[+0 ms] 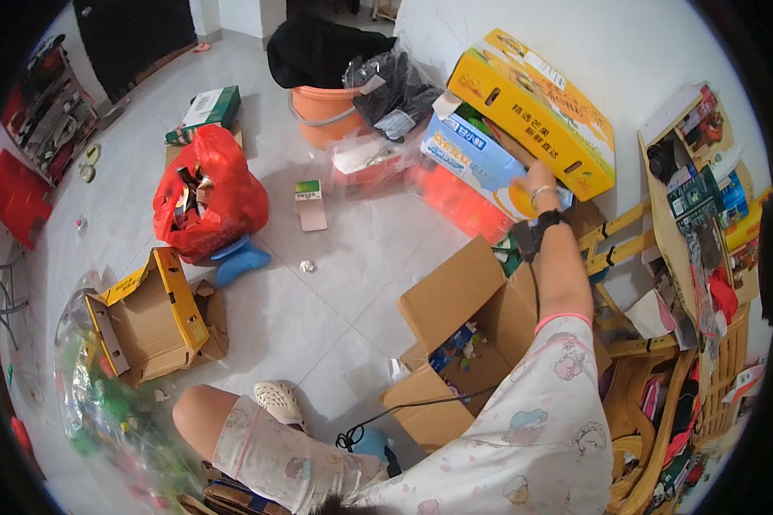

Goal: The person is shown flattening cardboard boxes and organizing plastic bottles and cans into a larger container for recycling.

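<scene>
My right hand point(536, 190) reaches to the far right, at the near end of a blue printed carton point(470, 164). Its fingers are partly hidden, so I cannot tell whether they grip the carton. A yellow mango box point(531, 116) leans over the carton from behind, against the wall. Beneath the blue carton lies a red box or bag point(460, 203). Nearer to me stands a cardboard box point(451, 290) with raised flaps and small items inside. My left hand is out of view.
A red plastic bag point(232, 187) of wrappers stands at left, by a blue object point(241, 261) and a yellow-edged cardboard box point(148, 322). A clear bag of bottles point(116, 412) lies lower left. Farther back is an orange bucket point(325, 112). A wooden bench point(644, 412) stands right.
</scene>
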